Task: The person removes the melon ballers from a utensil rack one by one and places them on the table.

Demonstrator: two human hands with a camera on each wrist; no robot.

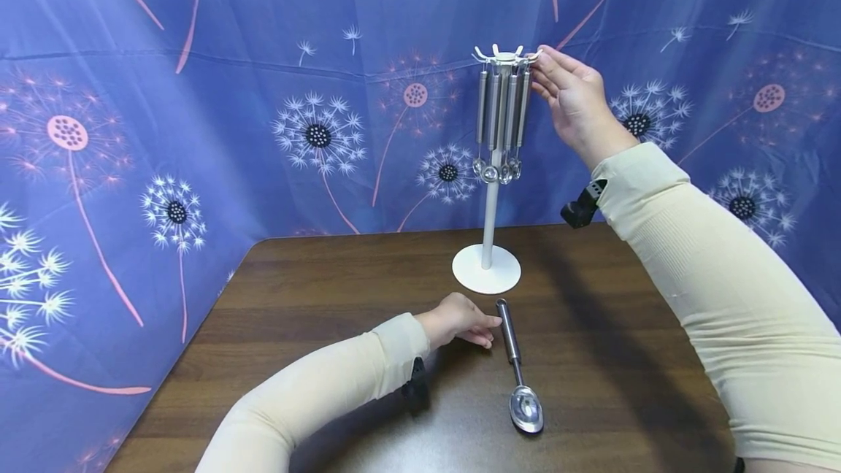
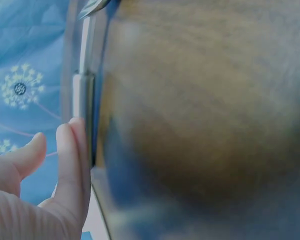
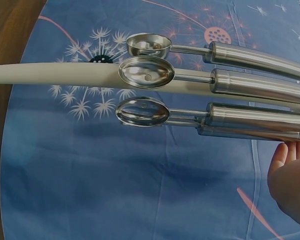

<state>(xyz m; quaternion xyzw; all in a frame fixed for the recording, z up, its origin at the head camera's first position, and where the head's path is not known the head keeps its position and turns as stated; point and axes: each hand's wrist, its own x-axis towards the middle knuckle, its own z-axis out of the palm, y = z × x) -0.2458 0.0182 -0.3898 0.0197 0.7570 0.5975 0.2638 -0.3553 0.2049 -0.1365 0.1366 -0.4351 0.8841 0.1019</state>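
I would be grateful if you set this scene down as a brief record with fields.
Stand: white, upright on its round base
Hanging utensils: at least four, metal, bowl ends down
Loose utensil: metal, lying on the table, handle end toward the stand, oval bowl nearer the person
Left grip: bare hand, beside the loose utensil's handle; contact unclear
Right grip: bare hand, at the stand's top; exact hold unclear
Backdrop: blue cloth, dandelion print
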